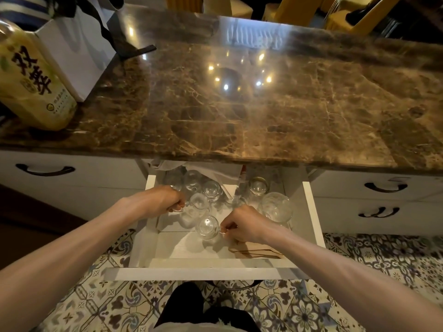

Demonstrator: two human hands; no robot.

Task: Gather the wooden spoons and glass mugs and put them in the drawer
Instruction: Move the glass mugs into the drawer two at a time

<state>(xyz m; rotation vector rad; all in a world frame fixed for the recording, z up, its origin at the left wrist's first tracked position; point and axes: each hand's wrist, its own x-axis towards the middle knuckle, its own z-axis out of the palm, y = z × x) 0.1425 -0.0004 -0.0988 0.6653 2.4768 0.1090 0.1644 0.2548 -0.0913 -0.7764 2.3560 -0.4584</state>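
Note:
The white drawer stands pulled out below the marble counter. Inside it, my left hand grips the handle of a clear glass mug near the left wall. My right hand pinches the handle of another glass mug, upright near the drawer's middle. Several more glass mugs crowd the back, with a wide glass at the right. Wooden spoons lie flat at the front right, partly under my right wrist.
The brown marble counter carries a large yellow-labelled bottle and a white paper bag at the far left. Shut drawers with dark handles flank the open one. Patterned floor tiles lie below.

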